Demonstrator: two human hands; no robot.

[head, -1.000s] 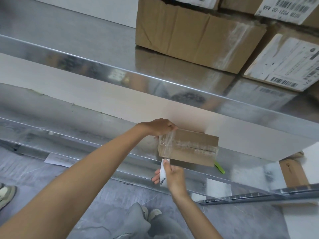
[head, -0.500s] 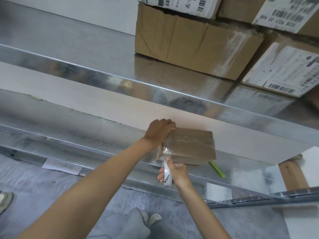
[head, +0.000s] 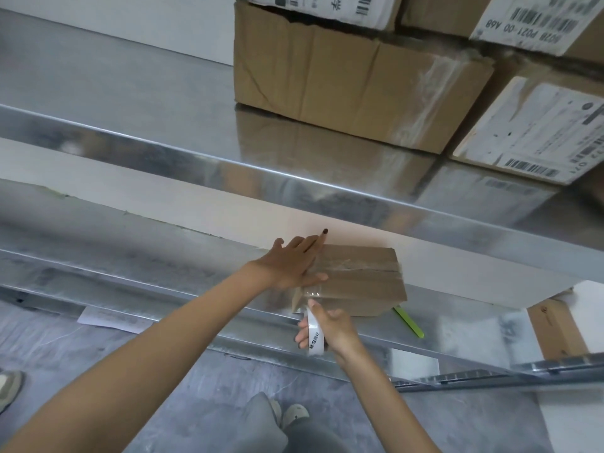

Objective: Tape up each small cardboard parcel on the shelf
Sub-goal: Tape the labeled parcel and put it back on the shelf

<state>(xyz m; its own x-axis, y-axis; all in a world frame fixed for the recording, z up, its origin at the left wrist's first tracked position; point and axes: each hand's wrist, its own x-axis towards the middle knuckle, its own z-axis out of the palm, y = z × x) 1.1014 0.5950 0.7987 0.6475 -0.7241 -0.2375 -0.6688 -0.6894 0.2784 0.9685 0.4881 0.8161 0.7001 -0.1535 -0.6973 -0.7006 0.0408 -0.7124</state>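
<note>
Metal shelf, taped parcel, tape roll gripped

1 parcel, 1 tape roll, 1 green stick, 2 hands.

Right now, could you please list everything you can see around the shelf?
small parcel: one, brown, taped, on lower shelf
tape roll: one, white, in right hand
green stick: one, lower shelf, right of parcel
large boxes: at least four, brown with white labels, upper shelf
paper sheet: one, white, floor by shelf edge
shoes: three, pale, grey floor
left hand: flat on parcel's top, fingers straight
right hand: grips tape roll at parcel's front-left corner
</note>
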